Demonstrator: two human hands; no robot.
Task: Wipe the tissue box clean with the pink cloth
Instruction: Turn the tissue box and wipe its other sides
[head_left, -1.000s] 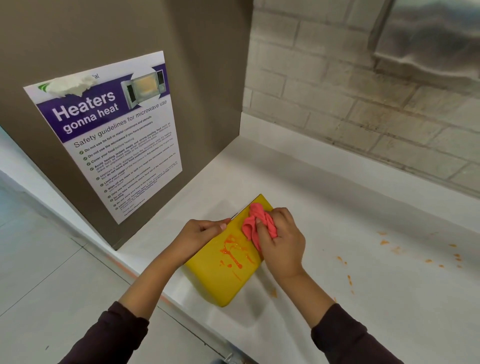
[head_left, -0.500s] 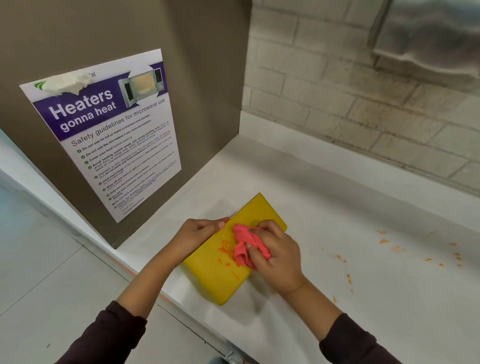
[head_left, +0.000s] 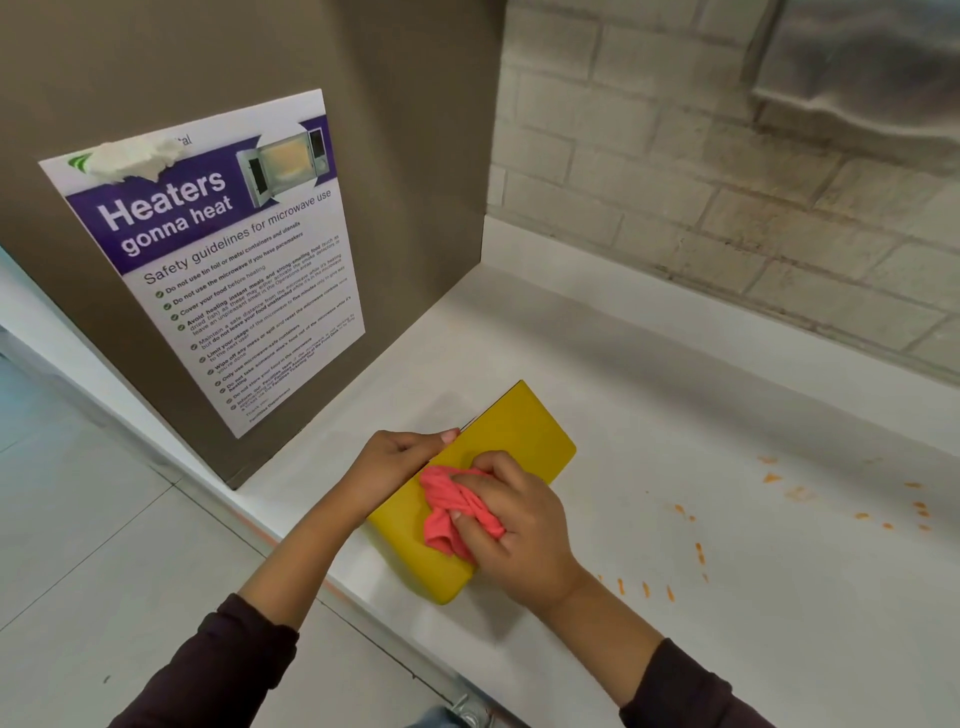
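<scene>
A yellow tissue box (head_left: 519, 431) lies flat on the white counter (head_left: 649, 405), near its front edge. My left hand (head_left: 395, 462) grips the box's left side and holds it steady. My right hand (head_left: 519, 525) is closed around a bunched pink cloth (head_left: 447, 514) and presses it on the near half of the box top. The part of the yellow top that shows carries no orange smears; the area under the cloth and hand is hidden.
Orange spots (head_left: 779, 480) dot the counter to the right of the box. A brown panel with a microwave safety poster (head_left: 223, 249) stands at the left. A brick wall (head_left: 727, 182) runs behind, and the tiled floor (head_left: 104, 545) lies below left.
My right hand has dragged the pink cloth from the box's far end toward me, over the orange smears, which no longer show. My left hand has stayed on the box's side.
</scene>
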